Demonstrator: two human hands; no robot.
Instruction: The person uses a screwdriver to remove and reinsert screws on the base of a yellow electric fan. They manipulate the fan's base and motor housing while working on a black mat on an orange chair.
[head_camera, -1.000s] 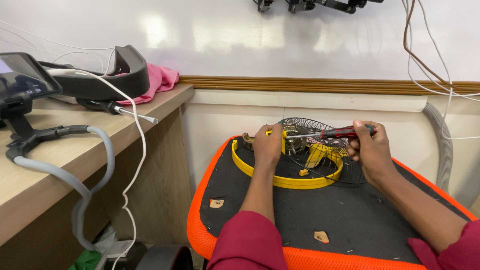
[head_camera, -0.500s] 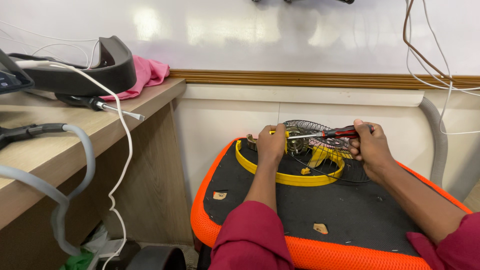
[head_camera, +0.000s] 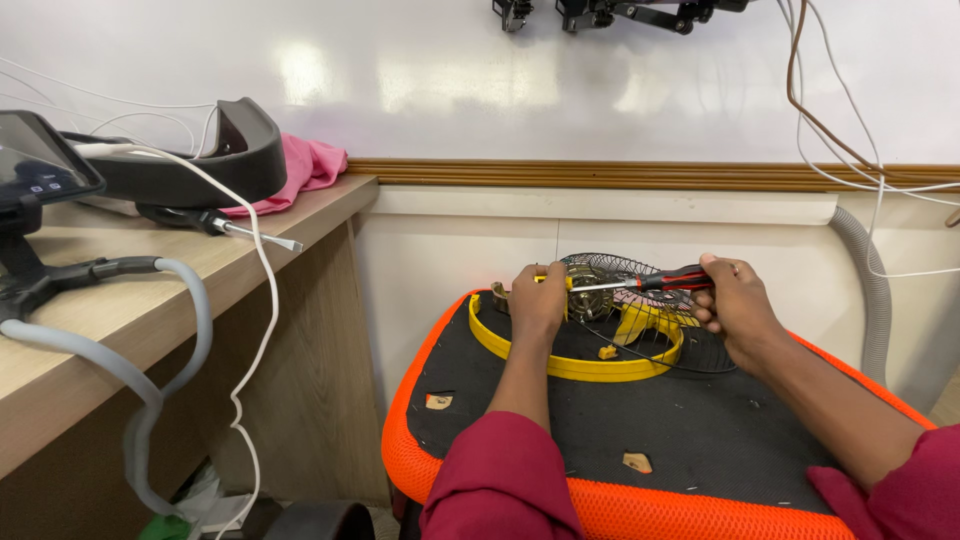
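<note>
My left hand (head_camera: 537, 300) clamps fan motor (head_camera: 583, 296) on black cushion (head_camera: 700, 420), inside yellow ring (head_camera: 575, 366). Right hand (head_camera: 735, 305) closed round red-handled screwdriver (head_camera: 640, 283), tip at motor. Risk: tip slips off, motor twists, blade jabs left fingers.

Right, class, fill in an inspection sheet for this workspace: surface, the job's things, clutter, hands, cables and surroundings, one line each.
Surface: black cushion with an orange rim, carrying the work.
Job's things: small fan with a yellow ring and wire grille; red-and-black screwdriver, tip at the fan's hub.
Clutter: small scraps on the cushion; second screwdriver, pink cloth and black headset on the wooden desk.
Hands: left hand steadies the fan; right hand holds the screwdriver.
Cables: white cable hanging off the desk; grey hose; wires on the wall at right.
Surroundings: white wall with wooden trim.
</note>
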